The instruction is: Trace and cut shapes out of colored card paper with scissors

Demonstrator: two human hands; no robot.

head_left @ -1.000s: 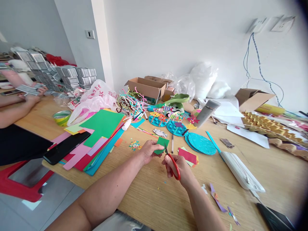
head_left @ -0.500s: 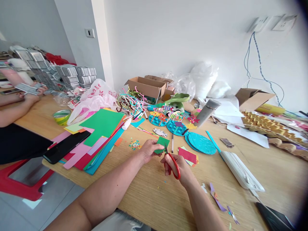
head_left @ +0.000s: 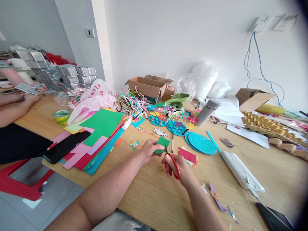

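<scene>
A small green piece of paper [head_left: 163, 142] is pinched between the thumb and fingers of my left hand [head_left: 150, 151]. My right hand [head_left: 181, 166] grips red-handled scissors [head_left: 176, 166], whose dark blades point up and away from me and meet the paper's lower right edge. Just right of the hands lies a small stack of cut paper with a red piece [head_left: 187, 155] on top. Tiny coloured paper bits [head_left: 135, 144] are heaped left of my left hand. A pen [head_left: 172, 143] and a white fish cutout [head_left: 160, 132] rest beyond the green paper.
Coloured sheets [head_left: 103, 123] and a black phone [head_left: 67, 146] lie on the left. Blue painted discs [head_left: 202, 143], a grey bottle [head_left: 209, 112] and a white power strip [head_left: 242, 171] are to the right. Pipe cleaners [head_left: 132, 102] pile up behind. Another person's hands [head_left: 33, 93] hold cards at far left.
</scene>
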